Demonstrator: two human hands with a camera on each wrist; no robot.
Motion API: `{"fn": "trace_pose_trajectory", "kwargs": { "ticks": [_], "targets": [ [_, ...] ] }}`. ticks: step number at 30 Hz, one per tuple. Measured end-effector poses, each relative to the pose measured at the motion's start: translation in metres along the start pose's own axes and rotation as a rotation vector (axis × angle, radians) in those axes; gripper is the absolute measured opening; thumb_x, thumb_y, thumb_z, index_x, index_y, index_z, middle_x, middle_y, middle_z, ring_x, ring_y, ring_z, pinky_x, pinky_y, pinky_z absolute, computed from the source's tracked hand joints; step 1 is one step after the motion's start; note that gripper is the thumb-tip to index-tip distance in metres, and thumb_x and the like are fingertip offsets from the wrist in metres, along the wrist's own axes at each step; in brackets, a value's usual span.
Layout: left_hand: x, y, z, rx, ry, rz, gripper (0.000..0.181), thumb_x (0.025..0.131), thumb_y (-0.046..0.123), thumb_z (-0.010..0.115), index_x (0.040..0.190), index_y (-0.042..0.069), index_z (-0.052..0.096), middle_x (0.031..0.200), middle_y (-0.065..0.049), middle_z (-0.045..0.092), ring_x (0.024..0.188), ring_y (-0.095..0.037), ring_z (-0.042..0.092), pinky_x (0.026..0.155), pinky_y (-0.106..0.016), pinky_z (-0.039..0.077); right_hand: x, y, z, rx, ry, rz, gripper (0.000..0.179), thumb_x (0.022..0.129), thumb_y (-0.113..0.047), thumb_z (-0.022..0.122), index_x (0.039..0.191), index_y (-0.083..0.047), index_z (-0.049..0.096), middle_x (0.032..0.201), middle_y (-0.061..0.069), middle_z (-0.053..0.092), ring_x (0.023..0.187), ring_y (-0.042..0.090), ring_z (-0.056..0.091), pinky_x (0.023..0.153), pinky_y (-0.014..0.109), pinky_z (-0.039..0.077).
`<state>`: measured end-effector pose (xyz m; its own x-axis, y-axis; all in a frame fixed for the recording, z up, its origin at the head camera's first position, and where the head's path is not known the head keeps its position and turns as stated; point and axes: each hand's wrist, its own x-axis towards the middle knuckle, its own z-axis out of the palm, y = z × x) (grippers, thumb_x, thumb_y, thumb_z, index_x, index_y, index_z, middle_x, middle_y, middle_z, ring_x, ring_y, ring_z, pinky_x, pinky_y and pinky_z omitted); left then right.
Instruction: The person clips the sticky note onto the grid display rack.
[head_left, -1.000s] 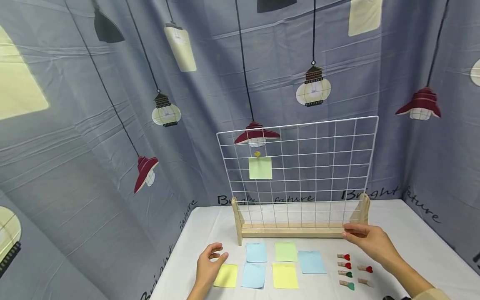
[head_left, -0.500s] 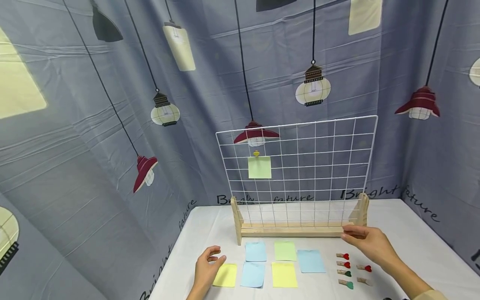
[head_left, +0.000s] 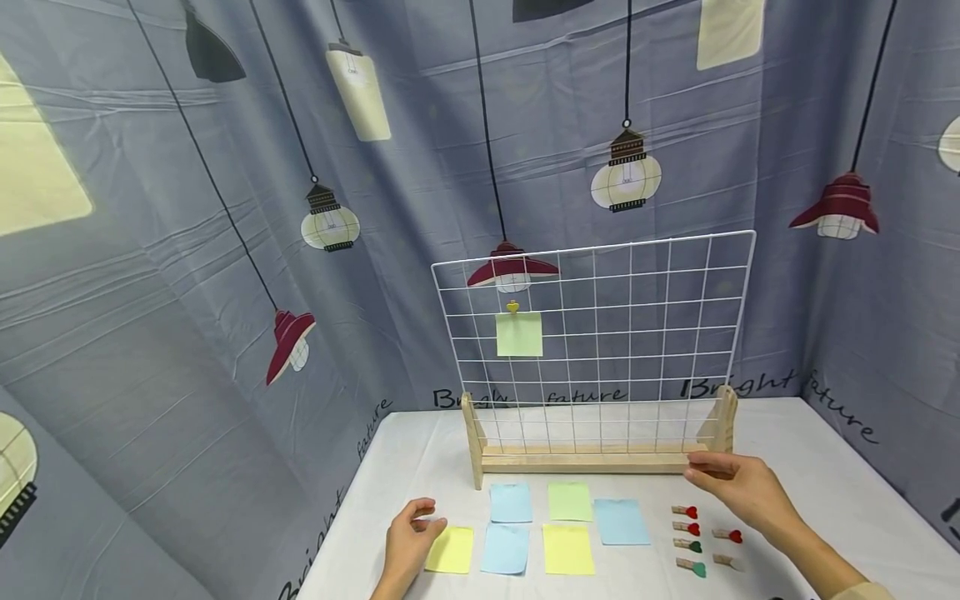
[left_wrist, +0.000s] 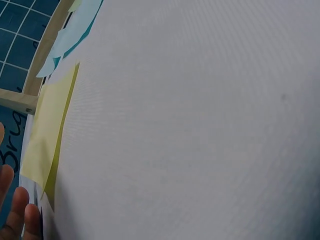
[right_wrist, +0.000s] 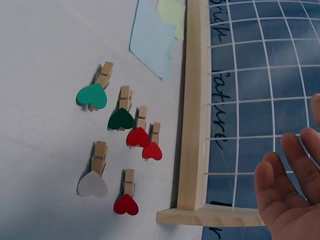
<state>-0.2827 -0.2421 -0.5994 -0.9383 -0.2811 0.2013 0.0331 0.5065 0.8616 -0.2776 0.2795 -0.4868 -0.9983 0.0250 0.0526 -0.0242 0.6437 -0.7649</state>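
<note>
My left hand [head_left: 408, 546] hovers beside the left yellow sticky note [head_left: 453, 552], its fingers loosely bent and nothing in them. In the left wrist view its fingertips [left_wrist: 20, 200] show near that note's corner. My right hand [head_left: 746, 492], also holding nothing, hangs in front of the right end of the rack's wooden base [head_left: 585, 461]. Below it lie small wooden clothespins with hearts: red [right_wrist: 126, 205], white [right_wrist: 92, 184], dark green [right_wrist: 121, 119], teal [right_wrist: 92, 96] and two more red. A green sticky note [head_left: 518, 335] hangs on the wire grid under a yellow heart clip [head_left: 513, 307].
Between the hands lie blue notes [head_left: 505, 550], a green note [head_left: 569, 502] and another yellow note [head_left: 568, 550] on the white tablecloth [head_left: 817, 450]. The white wire grid [head_left: 632, 310] stands upright behind them. A grey-blue curtain [head_left: 420, 192] printed with lamps surrounds the table.
My left hand has drifted slightly left and down, a little away from the yellow note. The right hand stays nearly still, and the notes and clothespins lie as before.
</note>
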Motion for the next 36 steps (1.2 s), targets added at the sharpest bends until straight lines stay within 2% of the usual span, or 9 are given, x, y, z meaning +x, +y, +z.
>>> {"fn": "trace_pose_trajectory", "kwargs": {
  "ticks": [10,16,20,26,32,36],
  "targets": [
    [0.0,-0.003,0.003,0.101,-0.002,-0.013,0.039,0.077,0.015,0.089,0.111,0.008,0.073,0.106,-0.007,0.077,0.085,-0.015,0.064,0.073,-0.026,0.049,-0.002,0.002,0.0,-0.008,0.016,0.002,0.071,0.093,-0.056,0.07,0.133,0.002,0.065,0.122,0.02,0.074,0.109,0.038,0.071,0.086,0.049,0.058],
    [-0.003,-0.004,0.005,0.137,0.004,-0.028,0.038,0.074,0.01,0.089,0.109,0.009,0.073,0.099,-0.004,0.076,0.081,-0.013,0.06,0.07,-0.024,0.046,-0.005,0.005,-0.001,-0.004,0.003,0.002,0.069,0.094,-0.054,0.069,0.134,0.002,0.064,0.123,0.02,0.073,0.111,0.039,0.07,0.087,0.049,0.059],
    [-0.004,-0.005,0.005,0.145,-0.001,-0.014,0.038,0.072,0.006,0.089,0.107,0.008,0.073,0.094,-0.002,0.074,0.079,-0.012,0.058,0.068,-0.022,0.045,-0.006,0.008,-0.001,-0.001,-0.005,0.019,0.071,0.095,-0.056,0.068,0.135,0.002,0.063,0.124,0.02,0.073,0.113,0.04,0.069,0.088,0.05,0.058],
    [-0.006,-0.005,0.005,0.154,-0.029,0.008,0.039,0.069,-0.001,0.088,0.104,0.006,0.073,0.085,0.001,0.067,0.074,-0.011,0.053,0.064,-0.021,0.042,-0.007,0.011,-0.001,0.002,-0.008,0.042,0.075,0.094,-0.058,0.068,0.136,0.004,0.062,0.127,0.023,0.071,0.114,0.042,0.068,0.087,0.05,0.058],
    [-0.006,-0.004,0.005,0.2,-0.057,0.012,0.033,0.073,0.002,0.087,0.104,0.006,0.075,0.081,0.003,0.064,0.073,-0.009,0.051,0.064,-0.022,0.042,-0.008,0.014,-0.001,0.004,-0.002,0.034,0.073,0.094,-0.056,0.069,0.135,0.003,0.063,0.125,0.021,0.072,0.114,0.042,0.068,0.087,0.05,0.058],
    [-0.007,-0.003,0.004,0.22,-0.083,0.015,0.023,0.076,0.005,0.086,0.097,0.008,0.077,0.081,0.003,0.065,0.073,-0.01,0.052,0.064,-0.023,0.041,-0.007,0.016,0.0,0.007,-0.007,0.039,0.072,0.094,-0.055,0.069,0.135,0.003,0.063,0.122,0.02,0.074,0.113,0.041,0.069,0.088,0.051,0.058]
  ]
}}
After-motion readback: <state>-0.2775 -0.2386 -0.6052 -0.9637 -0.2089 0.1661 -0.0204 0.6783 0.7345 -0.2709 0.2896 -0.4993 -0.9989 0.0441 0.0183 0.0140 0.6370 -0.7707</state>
